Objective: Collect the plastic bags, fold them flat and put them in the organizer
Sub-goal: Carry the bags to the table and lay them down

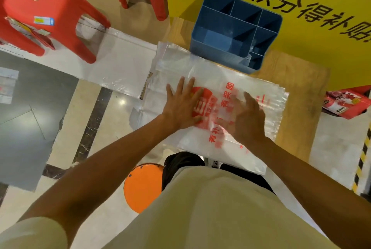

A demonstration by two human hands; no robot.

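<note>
Head camera looks steeply down, close over the table [297, 88].

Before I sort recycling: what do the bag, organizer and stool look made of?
Bag: thin clear plastic film, glossy; it wrinkles and the table shows through. Organizer: rigid blue plastic, apparently matte, with moulded dividers. Stool: red moulded plastic, slight sheen.

wood table [297, 96], plastic bags [202, 72], blue organizer [216, 54]
</note>
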